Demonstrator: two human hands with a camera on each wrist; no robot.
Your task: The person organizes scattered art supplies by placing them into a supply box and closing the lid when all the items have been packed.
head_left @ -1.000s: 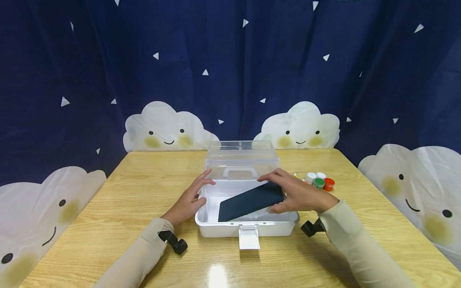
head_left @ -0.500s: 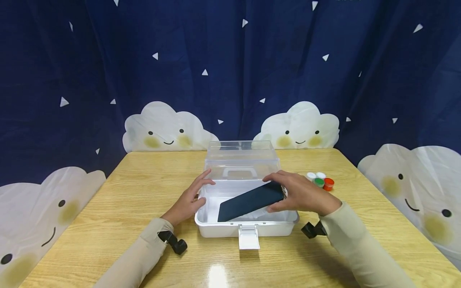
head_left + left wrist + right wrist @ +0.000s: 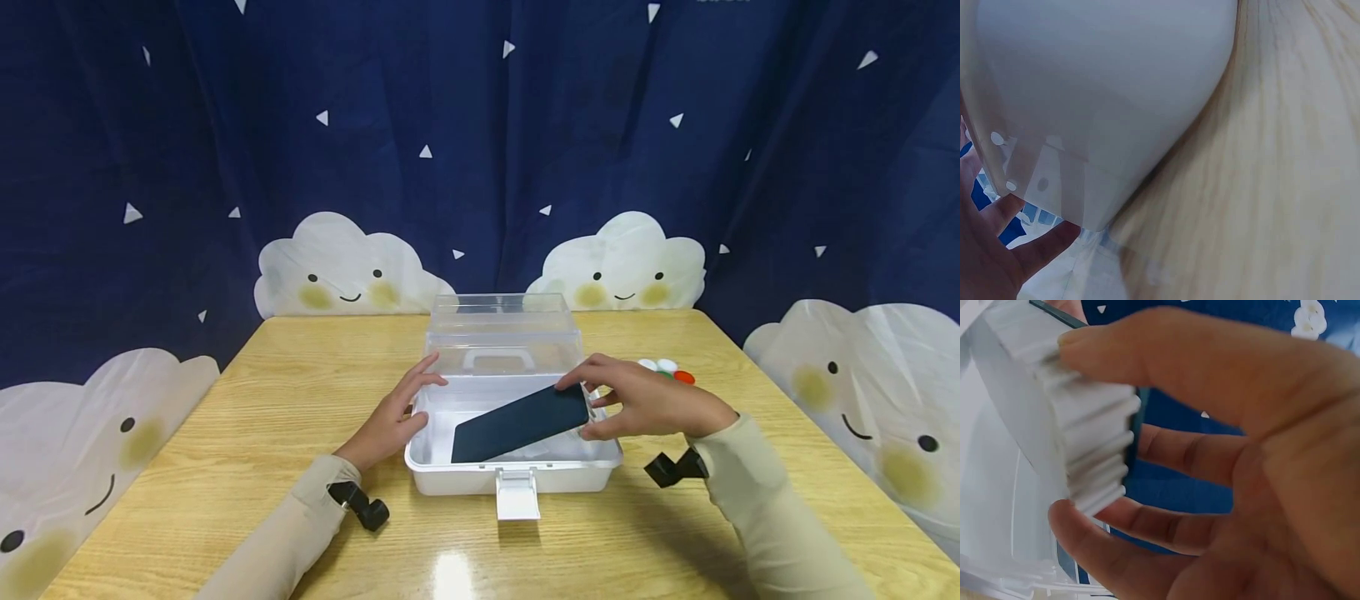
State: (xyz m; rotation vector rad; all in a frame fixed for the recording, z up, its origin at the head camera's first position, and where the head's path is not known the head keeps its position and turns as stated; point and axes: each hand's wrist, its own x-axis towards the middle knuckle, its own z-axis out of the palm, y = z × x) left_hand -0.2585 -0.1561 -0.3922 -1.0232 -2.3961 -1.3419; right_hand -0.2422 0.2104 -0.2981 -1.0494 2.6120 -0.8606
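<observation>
A white plastic box (image 3: 457, 479) stands with its transparent lid (image 3: 502, 325) swung back. A dark, flat rectangular slab (image 3: 510, 429) lies diagonally inside, its right end raised. In the right wrist view that end shows a white ridged side (image 3: 1097, 431) beneath the dark face. My right hand (image 3: 648, 400) spans this end, index fingertip on the top edge and thumb at the near corner. My left hand (image 3: 386, 429) rests at the box's left rim, fingers stretched toward the back corner; in the left wrist view its fingers (image 3: 1047, 250) lie along the box edge.
Several small capped pots, including a red one (image 3: 683, 377) and white ones (image 3: 666, 365), stand behind my right hand. The box's front latch (image 3: 517, 496) hangs down over the wooden table (image 3: 322, 350). A blue curtain (image 3: 480, 167) with cloud shapes rises behind.
My right hand has slid to the right along the slab's end, its fingers spreading a little and covering more of the pots. The slab and my left hand stay nearly in place.
</observation>
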